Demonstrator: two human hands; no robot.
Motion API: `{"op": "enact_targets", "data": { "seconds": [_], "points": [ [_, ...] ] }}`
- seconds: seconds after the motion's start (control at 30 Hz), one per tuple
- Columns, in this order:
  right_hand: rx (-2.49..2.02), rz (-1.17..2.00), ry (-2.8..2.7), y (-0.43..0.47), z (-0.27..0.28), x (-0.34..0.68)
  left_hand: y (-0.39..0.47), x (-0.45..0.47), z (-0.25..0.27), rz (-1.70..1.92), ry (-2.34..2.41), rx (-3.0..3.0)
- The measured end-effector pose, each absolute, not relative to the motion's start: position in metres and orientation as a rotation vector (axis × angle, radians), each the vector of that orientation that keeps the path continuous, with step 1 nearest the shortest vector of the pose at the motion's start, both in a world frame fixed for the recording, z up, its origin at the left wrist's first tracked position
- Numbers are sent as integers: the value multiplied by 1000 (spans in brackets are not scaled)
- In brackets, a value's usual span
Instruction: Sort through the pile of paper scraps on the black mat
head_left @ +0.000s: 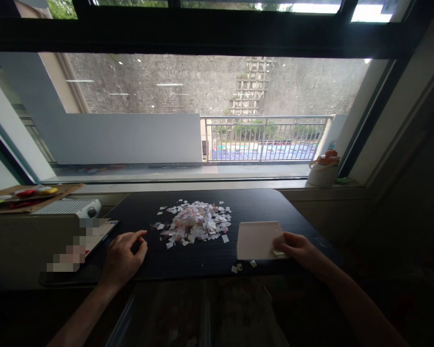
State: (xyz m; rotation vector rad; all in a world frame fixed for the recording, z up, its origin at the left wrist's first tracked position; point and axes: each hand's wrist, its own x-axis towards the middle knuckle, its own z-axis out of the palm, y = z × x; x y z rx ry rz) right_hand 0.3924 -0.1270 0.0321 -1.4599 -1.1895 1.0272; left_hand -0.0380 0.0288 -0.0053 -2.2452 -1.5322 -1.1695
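Note:
A loose heap of small cut paper pieces (197, 221), white and pinkish, lies in the middle of the black table. To its left, my left hand (123, 255) rests near the table's front edge, thumb and forefinger apart and holding nothing. Right of the heap is a flat pale rectangular card (256, 241) with rounded corners. The fingers of my right hand (296, 246) are closed at the card's right edge. A few pale paper bits show under those fingertips; whether they are gripped too is unclear. Several small paper squares (235, 269) lie just in front of the card.
The black table (253, 205) stands against a window sill. On the left are a white box with a knob (90, 209), a printed sheet (103, 231) and cardboard with colourful items (32, 197). A white pot (322, 174) sits on the sill at right.

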Motion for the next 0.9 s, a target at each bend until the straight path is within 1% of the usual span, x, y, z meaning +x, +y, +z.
{"op": "enact_targets", "data": {
  "seconds": [0.2,0.37,0.53,0.7,0.9],
  "points": [
    [-1404,1165,-1202,-133,37,377,28,-37,-4,-1173,-1539,-2245],
    [-1377,1033,-1189,-131,37,372,27,-36,-1,-1174,-1517,-2260],
    [-1456,1022,-1179,-137,35,382,26,-36,-2,-1173,-1534,-2248],
    [-1505,785,-934,-164,23,399,26,-35,-2,-1161,-1545,-2249],
    [-1498,894,-927,-179,6,385,27,-36,-2,-1161,-1550,-2252]
  ]
}}
